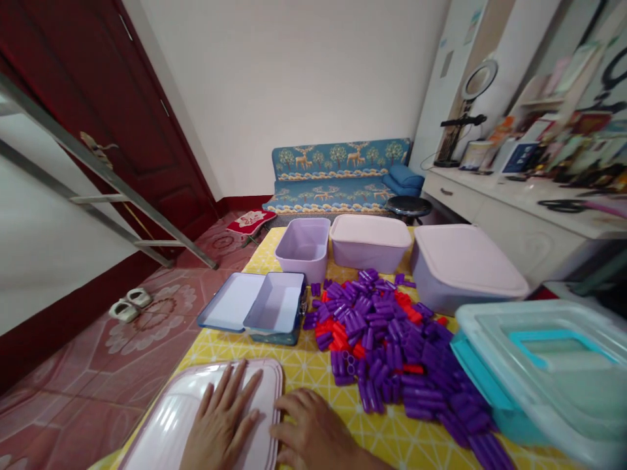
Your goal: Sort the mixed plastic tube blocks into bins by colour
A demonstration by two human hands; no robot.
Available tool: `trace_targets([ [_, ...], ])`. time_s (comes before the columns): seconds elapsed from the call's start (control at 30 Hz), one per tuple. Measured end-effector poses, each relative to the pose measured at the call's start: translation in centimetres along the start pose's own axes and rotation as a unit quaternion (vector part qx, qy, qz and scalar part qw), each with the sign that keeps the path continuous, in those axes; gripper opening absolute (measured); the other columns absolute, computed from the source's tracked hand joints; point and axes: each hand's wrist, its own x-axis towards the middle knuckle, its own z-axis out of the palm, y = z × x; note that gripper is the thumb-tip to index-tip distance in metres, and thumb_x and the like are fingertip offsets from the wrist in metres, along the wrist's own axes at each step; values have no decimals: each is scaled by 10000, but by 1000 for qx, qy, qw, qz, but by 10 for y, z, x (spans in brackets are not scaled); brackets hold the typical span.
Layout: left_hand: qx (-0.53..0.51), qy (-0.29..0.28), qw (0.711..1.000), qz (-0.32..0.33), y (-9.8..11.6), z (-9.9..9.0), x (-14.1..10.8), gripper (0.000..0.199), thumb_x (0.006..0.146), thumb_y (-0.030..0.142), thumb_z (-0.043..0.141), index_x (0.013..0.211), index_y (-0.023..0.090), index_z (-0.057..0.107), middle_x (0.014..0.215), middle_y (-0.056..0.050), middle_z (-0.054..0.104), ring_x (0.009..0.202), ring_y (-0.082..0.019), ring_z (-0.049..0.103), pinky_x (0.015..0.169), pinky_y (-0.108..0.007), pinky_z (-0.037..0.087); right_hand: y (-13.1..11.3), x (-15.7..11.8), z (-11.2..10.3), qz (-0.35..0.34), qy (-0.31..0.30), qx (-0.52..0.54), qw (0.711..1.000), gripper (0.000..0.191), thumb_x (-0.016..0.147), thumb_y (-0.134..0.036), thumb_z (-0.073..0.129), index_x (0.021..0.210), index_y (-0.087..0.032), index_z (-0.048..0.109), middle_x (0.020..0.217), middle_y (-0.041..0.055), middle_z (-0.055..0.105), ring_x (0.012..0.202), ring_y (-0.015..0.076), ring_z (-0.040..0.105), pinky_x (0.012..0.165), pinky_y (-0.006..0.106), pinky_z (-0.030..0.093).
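Flat on a pale pink plastic lid (169, 398) lies my left hand (223, 414), fingers spread, at the near left of the table. My right hand (313, 427) is at the lid's right edge, its fingers bent and closed against the rim; the undersides of those fingers are hidden. Whether a box sits beneath the lid I cannot tell. A heap of purple plastic tube pieces (386, 326), mixed with red pieces (339, 336), spreads to the right of my hands. Beyond the lid stands a blue-rimmed case (277, 303), its cover folded back to the left.
Along the table's far side are an uncovered lilac bin (304, 251) and two lidded bins, one in the middle (371, 241) and one at right (465, 267). A teal clear-lidded box (553, 372) occupies the near right. A metal ladder (112, 186) leans at left.
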Motion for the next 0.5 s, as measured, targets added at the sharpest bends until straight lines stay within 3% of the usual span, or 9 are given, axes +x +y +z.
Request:
trace_targets([
  [0.1,-34,40,999,-1,1,-4,2,505,922,388,462,1420,385,381,1531,-30,342,1380,-304,363,1045,-563,397,1,-2,-7,9,24,10,1000,390,889,-448,572,1233,-266,542,1312,36,532,1206,199,456,1036,352,376],
  [0.2,-73,86,994,-8,11,-7,5,501,944,305,418,1442,330,365,1547,-44,311,1384,-252,366,1069,-454,419,3,-5,-13,-1,10,1,1000,483,908,-489,524,1326,-254,470,1433,53,458,1328,224,361,1101,404,315],
  [0.37,-35,12,997,68,30,1,11,565,934,278,430,1474,339,272,1494,-53,397,1360,-291,392,1027,-544,436,9,-7,-8,30,19,3,999,472,917,-446,514,1332,-224,474,1447,57,454,1330,193,379,1106,345,322],
  [0.5,-86,45,993,65,27,0,14,526,922,259,452,1440,314,376,1473,-72,426,1328,-290,437,1016,-512,460,12,-9,-2,13,19,-9,1000,403,908,-401,537,1263,-210,531,1382,58,519,1296,202,411,1099,360,329],
])
